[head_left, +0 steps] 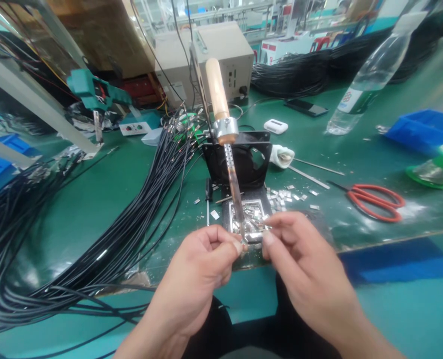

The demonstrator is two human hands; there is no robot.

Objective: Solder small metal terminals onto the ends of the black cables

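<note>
My left hand point(206, 254) is closed in a pinch on a small metal piece point(245, 246) at its fingertips, too small to name. That piece lies right by the lower tip of a soldering iron point(233, 184), which is mounted tip-down and has a wooden handle. My right hand point(303, 259) is curled just to the right, thumb and forefinger close together; what they hold, if anything, I cannot make out. Behind the fingertips is a tray point(260, 204) of small metal parts, partly covered by the iron and my hands.
Black cables point(131, 224) spread across the left. Behind the iron stands a black fan frame point(239, 167). Loose metal pieces point(281, 197), red-handled scissors point(378, 202), a solder spool point(436, 172), a blue bin point(423, 129) and a water bottle point(370, 80) are to the right. A screwdriver point(208, 192) lies left.
</note>
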